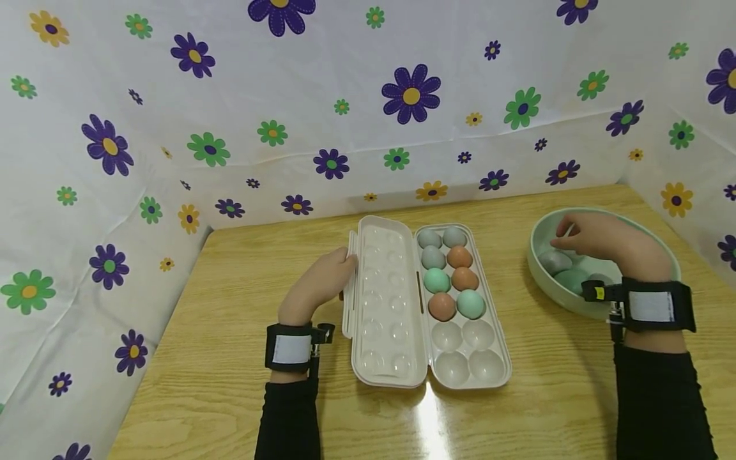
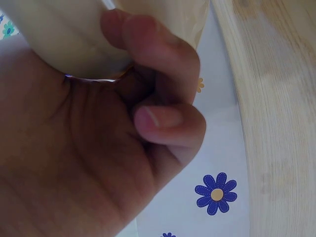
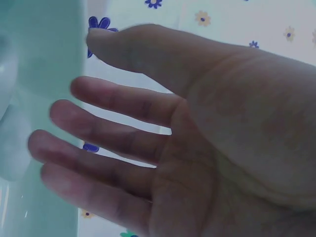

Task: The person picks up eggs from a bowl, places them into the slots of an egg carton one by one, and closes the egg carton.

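A white plastic egg carton (image 1: 422, 377) lies open on the table, its lid folded out to the left. Grey, green and reddish-brown eggs (image 1: 442, 306) fill the far rows of its right half; bare cups show at the near end. My left hand (image 1: 324, 278) grips the lid's left edge, fingers curled in the left wrist view. Over at the right, a pale green bowl (image 1: 540, 275) holds grey eggs (image 1: 554, 262) and a green egg (image 1: 572, 279). My right hand (image 1: 615, 239) reaches over the bowl; in the right wrist view its fingers (image 3: 103, 123) are spread and hold nothing.
The wooden table (image 1: 253, 275) is backed by a white cloth (image 1: 299, 76) with purple, green and orange flowers, which also rises along both sides. Each wrist wears a black strap with a small camera.
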### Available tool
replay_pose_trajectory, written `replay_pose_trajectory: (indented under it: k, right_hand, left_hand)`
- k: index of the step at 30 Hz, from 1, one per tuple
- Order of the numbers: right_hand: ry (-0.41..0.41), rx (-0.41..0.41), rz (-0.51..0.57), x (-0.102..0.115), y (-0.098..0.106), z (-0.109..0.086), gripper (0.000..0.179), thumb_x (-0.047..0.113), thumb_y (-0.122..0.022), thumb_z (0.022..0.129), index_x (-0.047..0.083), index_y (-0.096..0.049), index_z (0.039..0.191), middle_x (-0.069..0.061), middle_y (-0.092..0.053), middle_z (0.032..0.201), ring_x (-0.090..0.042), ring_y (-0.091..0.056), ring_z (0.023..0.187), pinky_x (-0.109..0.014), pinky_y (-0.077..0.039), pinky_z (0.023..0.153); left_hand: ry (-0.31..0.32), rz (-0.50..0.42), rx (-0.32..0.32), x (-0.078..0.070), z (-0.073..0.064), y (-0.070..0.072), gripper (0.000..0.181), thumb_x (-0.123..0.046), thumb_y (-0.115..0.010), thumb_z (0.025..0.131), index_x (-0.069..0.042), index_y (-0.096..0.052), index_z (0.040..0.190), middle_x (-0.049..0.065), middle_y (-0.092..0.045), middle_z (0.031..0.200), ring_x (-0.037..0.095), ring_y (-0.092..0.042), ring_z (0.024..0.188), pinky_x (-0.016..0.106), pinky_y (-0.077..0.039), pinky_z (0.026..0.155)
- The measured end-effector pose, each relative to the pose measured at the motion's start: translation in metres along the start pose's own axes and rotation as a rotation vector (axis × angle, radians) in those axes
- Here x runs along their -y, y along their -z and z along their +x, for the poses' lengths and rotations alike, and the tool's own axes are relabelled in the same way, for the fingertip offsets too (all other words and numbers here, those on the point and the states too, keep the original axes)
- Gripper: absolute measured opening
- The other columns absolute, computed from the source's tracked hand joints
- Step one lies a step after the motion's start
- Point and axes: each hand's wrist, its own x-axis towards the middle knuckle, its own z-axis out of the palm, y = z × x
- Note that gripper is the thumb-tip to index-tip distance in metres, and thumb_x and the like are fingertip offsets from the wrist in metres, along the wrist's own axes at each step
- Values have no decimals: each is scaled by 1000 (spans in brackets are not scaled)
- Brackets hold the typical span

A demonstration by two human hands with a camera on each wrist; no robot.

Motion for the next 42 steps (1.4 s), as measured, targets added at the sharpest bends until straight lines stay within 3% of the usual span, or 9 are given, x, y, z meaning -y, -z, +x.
replay_pose_trajectory:
  k: [11,15,20,27,31,35,42]
  right_hand:
    - [-21,-60,9,-13,-1,6,46,24,-54,95,-15,-51,118,-43,-55,117,-51,-55,101,-63,-48,81]
    - [-25,-88,17,-15,-2,8,45,22,-55,94,-15,-51,118,-44,-55,118,-53,-54,102,-65,-46,82]
    - [-47,-92,40,-21,-1,7,45,22,-54,95,-15,-51,120,-45,-51,121,-54,-51,106,-66,-45,85]
    - [-70,-103,37,-28,1,2,43,19,-55,95,-16,-51,119,-45,-53,117,-53,-52,102,-65,-46,82]
    - [-100,-43,18,-31,-1,1,48,25,-59,93,-14,-52,120,-42,-55,118,-50,-53,100,-62,-47,79]
    - [-79,-18,19,-35,-7,4,50,26,-62,91,-14,-53,119,-41,-56,117,-49,-55,100,-63,-47,80]
    - [-30,-45,29,-40,-14,11,48,16,-66,87,-17,-52,119,-44,-56,115,-50,-55,100,-65,-46,83]
  left_hand:
    - [10,2,-5,1,0,0,40,-31,-24,104,-4,-54,110,12,-58,83,21,-57,65,33,-49,61]
    - [13,3,-7,-1,-1,0,40,-31,-25,104,-5,-54,112,12,-58,83,21,-57,65,29,-47,59]
    - [6,5,-7,-1,-2,-1,41,-30,-24,104,-3,-53,116,12,-59,83,20,-57,64,31,-49,60]
    - [2,-3,1,-2,-2,-1,42,-30,-24,105,-3,-52,118,12,-58,83,20,-56,63,46,-55,70]
    - [-1,6,0,-1,-1,0,41,-30,-24,105,-3,-52,118,12,-58,82,21,-56,63,40,-53,65]
    - [0,7,1,-1,0,0,42,-30,-24,105,-2,-52,120,13,-59,83,21,-57,63,42,-54,67]
    - [12,15,4,0,0,-1,43,-30,-24,105,-1,-51,121,14,-60,86,21,-58,65,44,-55,69]
